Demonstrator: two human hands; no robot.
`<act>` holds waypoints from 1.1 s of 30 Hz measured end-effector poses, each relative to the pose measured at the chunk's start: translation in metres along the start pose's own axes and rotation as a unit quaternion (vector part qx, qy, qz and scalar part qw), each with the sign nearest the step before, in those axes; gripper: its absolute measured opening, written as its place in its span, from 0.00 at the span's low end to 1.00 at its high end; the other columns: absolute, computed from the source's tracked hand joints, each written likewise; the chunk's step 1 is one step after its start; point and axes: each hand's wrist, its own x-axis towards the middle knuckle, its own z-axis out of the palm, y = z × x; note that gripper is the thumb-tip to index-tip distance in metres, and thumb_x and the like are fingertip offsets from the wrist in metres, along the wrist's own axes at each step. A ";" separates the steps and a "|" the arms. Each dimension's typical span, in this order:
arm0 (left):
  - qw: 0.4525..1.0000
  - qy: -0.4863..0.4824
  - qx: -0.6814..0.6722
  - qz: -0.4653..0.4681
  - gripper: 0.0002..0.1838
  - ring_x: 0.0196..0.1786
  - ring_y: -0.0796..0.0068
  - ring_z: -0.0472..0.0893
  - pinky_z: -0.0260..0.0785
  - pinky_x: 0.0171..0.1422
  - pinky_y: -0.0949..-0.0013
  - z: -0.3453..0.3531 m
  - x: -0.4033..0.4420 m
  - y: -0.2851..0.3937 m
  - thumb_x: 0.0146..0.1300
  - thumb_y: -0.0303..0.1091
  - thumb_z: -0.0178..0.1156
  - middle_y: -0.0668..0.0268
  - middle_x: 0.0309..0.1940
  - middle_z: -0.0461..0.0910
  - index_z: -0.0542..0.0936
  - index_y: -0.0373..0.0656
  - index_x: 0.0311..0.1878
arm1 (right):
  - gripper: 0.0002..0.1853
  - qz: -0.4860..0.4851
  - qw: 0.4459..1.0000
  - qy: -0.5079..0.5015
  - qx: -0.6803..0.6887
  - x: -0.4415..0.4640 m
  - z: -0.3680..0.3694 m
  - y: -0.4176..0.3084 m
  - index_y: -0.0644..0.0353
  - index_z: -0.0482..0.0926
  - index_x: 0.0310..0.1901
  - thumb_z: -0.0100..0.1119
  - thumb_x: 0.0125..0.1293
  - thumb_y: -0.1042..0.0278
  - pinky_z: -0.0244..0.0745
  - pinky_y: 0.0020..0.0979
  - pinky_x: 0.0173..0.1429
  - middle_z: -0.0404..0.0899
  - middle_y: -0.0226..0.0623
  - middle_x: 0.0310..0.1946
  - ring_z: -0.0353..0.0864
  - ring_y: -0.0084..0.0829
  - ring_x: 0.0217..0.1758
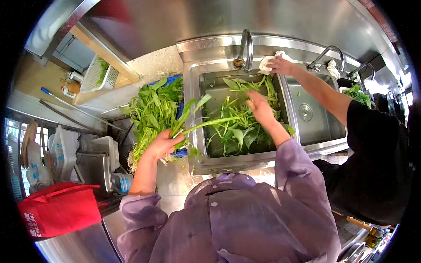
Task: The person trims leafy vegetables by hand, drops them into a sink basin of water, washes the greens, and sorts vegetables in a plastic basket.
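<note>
My left hand [163, 143] is closed around a few leafy green stems, which look like water spinach [211, 122]. Their long stalks reach out over the left sink basin [196, 131]. Above that basin hovers my right hand [261, 109], its fingers loosely apart and nothing visible in them. Under it, loose greens [240, 133] float in the water. A big rooted bunch of the same greens [153, 105] is heaped in a blue crate [180, 109] left of the sink, beside my left hand.
At my right, a co-worker in black [372, 162] reaches across, a hand [281, 65] on a white cloth [265, 65] by the faucet [245, 48]. A second basin [320, 127] adjoins. Left stand a white basket [98, 76], plastic bins [105, 149] and a red bag [61, 210].
</note>
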 end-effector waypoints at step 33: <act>0.981 -0.141 -0.125 -0.043 0.10 0.15 0.86 0.55 0.44 0.18 0.77 0.054 0.056 -0.008 0.56 0.41 0.59 0.78 0.16 0.60 0.73 0.45 0.31 | 0.13 -0.302 0.947 -0.091 -0.065 -0.019 0.018 -0.093 0.57 0.75 0.35 0.52 0.43 0.74 0.66 0.34 0.45 0.73 0.36 0.35 0.72 0.35 0.41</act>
